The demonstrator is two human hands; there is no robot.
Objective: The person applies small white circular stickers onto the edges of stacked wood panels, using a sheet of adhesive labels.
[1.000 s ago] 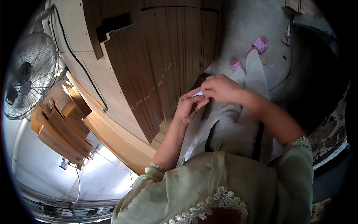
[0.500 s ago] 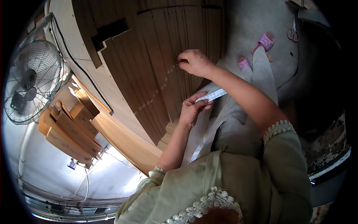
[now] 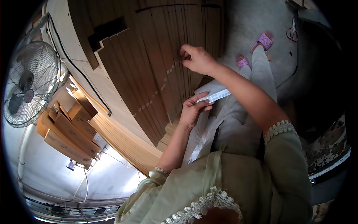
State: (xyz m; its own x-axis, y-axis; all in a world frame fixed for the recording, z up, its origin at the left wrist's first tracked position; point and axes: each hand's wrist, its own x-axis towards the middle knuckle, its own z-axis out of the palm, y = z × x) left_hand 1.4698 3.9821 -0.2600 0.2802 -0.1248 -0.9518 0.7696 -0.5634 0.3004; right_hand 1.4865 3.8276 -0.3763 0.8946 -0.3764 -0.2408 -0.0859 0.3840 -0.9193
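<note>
My left hand (image 3: 192, 111) is closed on a whitish strip of round stickers (image 3: 215, 96), pinched between thumb and fingers, its free end pointing right. Beyond it stand flat brown cardboard sheets (image 3: 128, 80), packed edge to edge in a stack. A slanting row of small round stickers (image 3: 163, 88) runs across their edges. Over the upper end of that row hovers my right hand (image 3: 199, 60), its fingers curled in towards the thumb. Whatever its fingertips hold, if anything, is too small to make out.
A caged fan (image 3: 31, 84) stands at the left, above folded cardboard boxes (image 3: 71, 130). More cardboard sheets (image 3: 123, 140) lie left of my left forearm. Scissors (image 3: 292, 33) lie on the grey floor (image 3: 246, 18) at upper right, near my feet in pink slippers (image 3: 265, 39).
My right hand has shifted slightly up and right, its fingers a little away from the sticker row. My left hand keeps hold of the sticker strip. The whole view has shifted a little.
</note>
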